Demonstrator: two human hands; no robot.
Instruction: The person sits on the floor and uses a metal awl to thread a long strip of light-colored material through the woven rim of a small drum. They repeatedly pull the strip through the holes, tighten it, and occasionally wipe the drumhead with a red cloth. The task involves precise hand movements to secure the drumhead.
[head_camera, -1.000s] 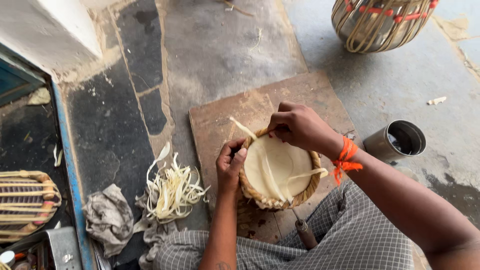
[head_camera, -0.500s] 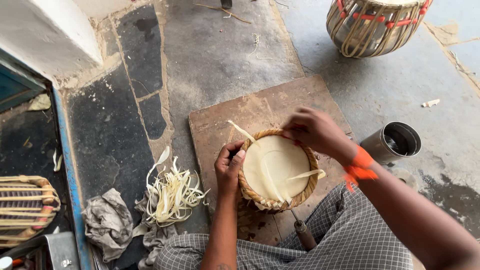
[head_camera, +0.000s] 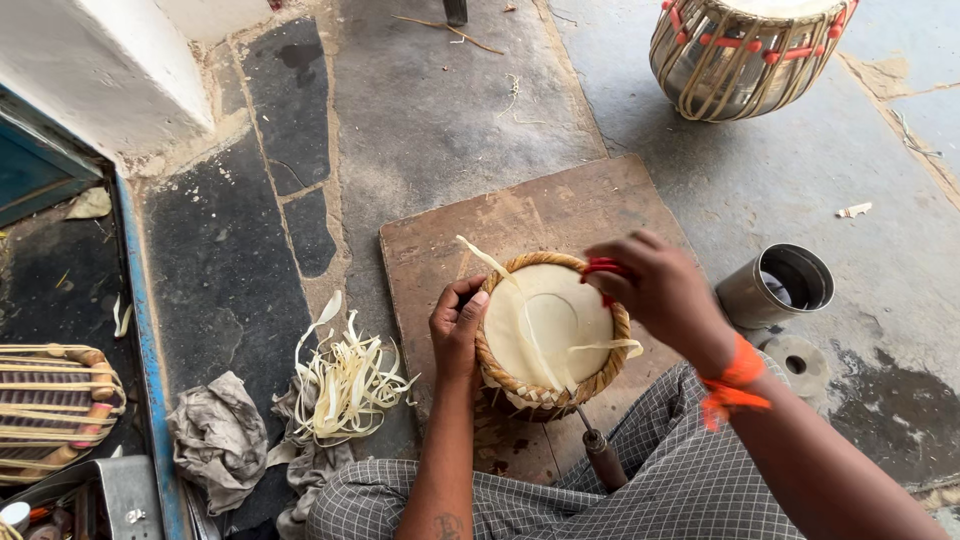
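- Small drum (head_camera: 548, 335) sits centre frame on a wooden board (head_camera: 520, 215), skin up; prob. so the board gives a flat base and both hands reach the woven rim.
- Left hand (head_camera: 458, 325), just left of centre: fingers curled against the drum's left rim, bracing it; grip closed on the rim edge.
- Right hand (head_camera: 655, 292), right of centre: above the drum's right rim, fingers pinched on a red tool (head_camera: 600, 268) w/ its tip at the rim; exact contact hard to tell.
- Pale strips (head_camera: 520, 310) lie across the skin, one end sticking out upper left of the rim.
- Strip pile (head_camera: 345, 385) lower left, near the cloth (head_camera: 215, 440).
- Metal cup (head_camera: 780, 288) on the right; bigger drum (head_camera: 745, 50) upper right.
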